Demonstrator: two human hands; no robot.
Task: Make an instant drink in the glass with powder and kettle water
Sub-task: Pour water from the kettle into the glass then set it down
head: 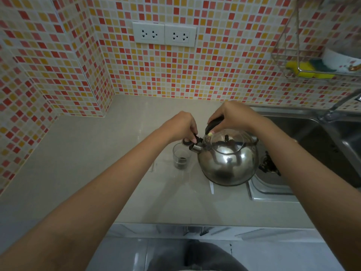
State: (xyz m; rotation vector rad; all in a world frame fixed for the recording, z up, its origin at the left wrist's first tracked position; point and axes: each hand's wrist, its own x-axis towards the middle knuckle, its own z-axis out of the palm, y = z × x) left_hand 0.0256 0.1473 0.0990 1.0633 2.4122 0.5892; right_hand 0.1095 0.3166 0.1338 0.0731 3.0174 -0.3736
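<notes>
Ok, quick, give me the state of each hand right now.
Left hand: closed, fingers pinching the black spout cap of the shiny round steel kettle.
Right hand: closed around the kettle's black handle.

A kitchen corner walled in small mosaic tiles [224, 61] of red, orange, yellow and cream. Two white double sockets [164, 34] sit side by side on the back wall. A pale grey countertop [82, 153] meets a stainless steel sink [316, 137] at right, beneath a hanging wire rack [304, 73] holding a yellow sponge [304, 70].
</notes>
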